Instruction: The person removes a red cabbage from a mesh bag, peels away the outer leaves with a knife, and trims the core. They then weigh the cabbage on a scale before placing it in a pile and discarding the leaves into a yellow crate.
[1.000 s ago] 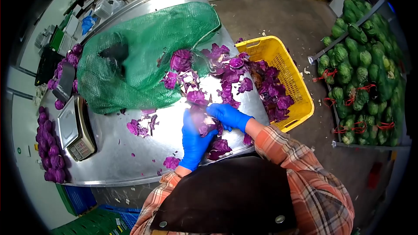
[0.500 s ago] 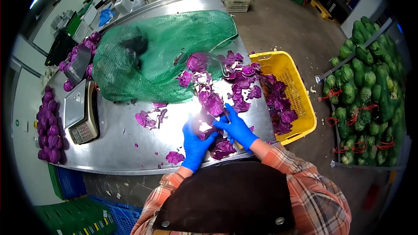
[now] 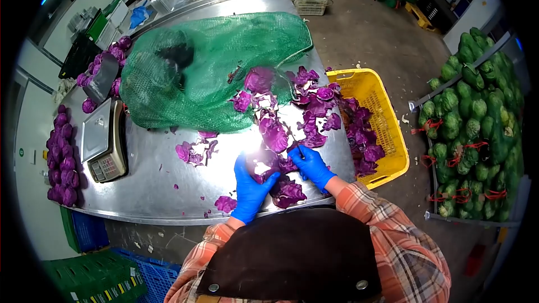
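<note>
My left hand (image 3: 250, 192), in a blue glove, is wrapped round a red cabbage (image 3: 260, 167) whose cut, pale part faces up under strong glare. Just right of the cabbage, my blue-gloved right hand (image 3: 312, 169) has its fingers closed at a purple cabbage leaf (image 3: 288, 164); the fingertips are partly hidden. Below the hands, loose cabbage leaves (image 3: 288, 192) lie by the table edge. More trimmed leaves (image 3: 274, 133) are heaped beyond the cabbage.
A green mesh sack (image 3: 208, 67) covers much of the steel table (image 3: 151, 191). At left are a scale (image 3: 105, 146) and stacked red cabbages (image 3: 63, 163). A yellow crate (image 3: 387, 129) with leaves stands right of the table. Netted green vegetables (image 3: 471, 123) are farther right.
My right hand has drawn slightly right, away from the cabbage, with its fingers closing. My left hand and the cabbage have stayed nearly in place.
</note>
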Demonstrator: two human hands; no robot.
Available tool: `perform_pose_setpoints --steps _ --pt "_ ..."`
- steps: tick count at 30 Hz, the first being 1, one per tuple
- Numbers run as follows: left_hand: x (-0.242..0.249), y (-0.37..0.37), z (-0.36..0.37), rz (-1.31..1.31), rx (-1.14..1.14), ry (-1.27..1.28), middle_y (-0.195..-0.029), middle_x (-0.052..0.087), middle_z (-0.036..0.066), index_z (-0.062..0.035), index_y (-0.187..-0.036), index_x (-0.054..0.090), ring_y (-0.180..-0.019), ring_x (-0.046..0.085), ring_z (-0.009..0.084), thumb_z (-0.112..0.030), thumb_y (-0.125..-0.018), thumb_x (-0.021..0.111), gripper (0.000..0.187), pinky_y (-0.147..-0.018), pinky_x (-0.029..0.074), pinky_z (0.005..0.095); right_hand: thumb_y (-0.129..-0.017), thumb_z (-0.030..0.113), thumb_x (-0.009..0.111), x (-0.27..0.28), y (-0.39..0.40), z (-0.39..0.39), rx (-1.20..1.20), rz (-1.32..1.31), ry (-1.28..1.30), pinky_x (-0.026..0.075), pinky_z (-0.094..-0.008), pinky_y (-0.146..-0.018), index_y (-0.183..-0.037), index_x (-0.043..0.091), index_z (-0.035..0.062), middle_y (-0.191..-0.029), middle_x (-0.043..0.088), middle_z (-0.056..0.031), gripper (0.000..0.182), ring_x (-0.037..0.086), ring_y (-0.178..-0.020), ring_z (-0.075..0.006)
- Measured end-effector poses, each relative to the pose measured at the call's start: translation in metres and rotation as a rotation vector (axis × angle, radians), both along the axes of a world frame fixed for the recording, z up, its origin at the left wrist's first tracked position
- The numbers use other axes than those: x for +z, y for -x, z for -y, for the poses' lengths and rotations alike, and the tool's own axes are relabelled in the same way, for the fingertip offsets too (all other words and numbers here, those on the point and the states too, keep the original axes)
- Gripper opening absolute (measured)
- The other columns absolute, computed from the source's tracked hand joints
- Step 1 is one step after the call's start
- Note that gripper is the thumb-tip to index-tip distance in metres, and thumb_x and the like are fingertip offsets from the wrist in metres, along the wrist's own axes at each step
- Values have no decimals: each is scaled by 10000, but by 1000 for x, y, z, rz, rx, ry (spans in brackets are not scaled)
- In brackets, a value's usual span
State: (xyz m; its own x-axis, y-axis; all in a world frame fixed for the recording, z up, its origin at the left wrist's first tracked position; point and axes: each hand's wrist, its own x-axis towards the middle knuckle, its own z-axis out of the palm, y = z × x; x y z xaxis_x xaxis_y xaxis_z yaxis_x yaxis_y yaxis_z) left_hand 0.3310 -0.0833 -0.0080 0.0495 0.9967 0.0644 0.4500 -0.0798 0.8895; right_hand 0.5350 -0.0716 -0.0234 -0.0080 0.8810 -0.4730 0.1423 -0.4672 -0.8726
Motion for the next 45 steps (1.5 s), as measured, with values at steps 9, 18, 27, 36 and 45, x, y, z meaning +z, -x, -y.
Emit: perform_pose_setpoints --steps 9,18,27,36,45 --pt "15 2 0 -89 -3 129 -1320 315 220 -16 -1437 155 -1240 388 349 -395 -617 869 1152 -1023 377 406 -948 364 492 75 -21 41 481 448 -277 483 -444 -696 -937 598 73 -846 628 -191 310 601 -802 -395" --pt "17 -4 9 -244 -79 90 -1401 273 254 4 -1410 233 -1308 324 385 -396 -592 876 1115 -1077 317 435 -966 385 463 89 -13 51 484 288 38 487 -369 -536 -972 614 72 -707 604 -133 348 600 -573 -273" --pt "29 -9 11 -226 -78 124 -1337 333 223 34 -1379 265 -1239 397 357 -399 -596 874 1083 -1033 370 410 -956 351 481 77 -25 50 302 181 168 483 -334 -529 -944 604 52 -680 585 -101 323 577 -550 -199" --pt "13 -2 18 -104 -33 103 -1257 375 201 -26 -1316 305 -1154 454 349 -359 -610 872 964 -930 444 412 -807 430 704 77 -6 38 173 337 -253 470 -370 -910 -1331 428 54 -1234 566 -173 701 598 -1069 -268" --pt "-4 12 25 -47 -11 139 -1289 394 193 9 -1370 226 -1165 482 288 -312 -621 881 1046 -976 438 378 -817 318 726 -14 27 -15 3 -73 -176 455 -325 -834 -1395 392 85 -1264 524 -141 707 543 -1019 -211"
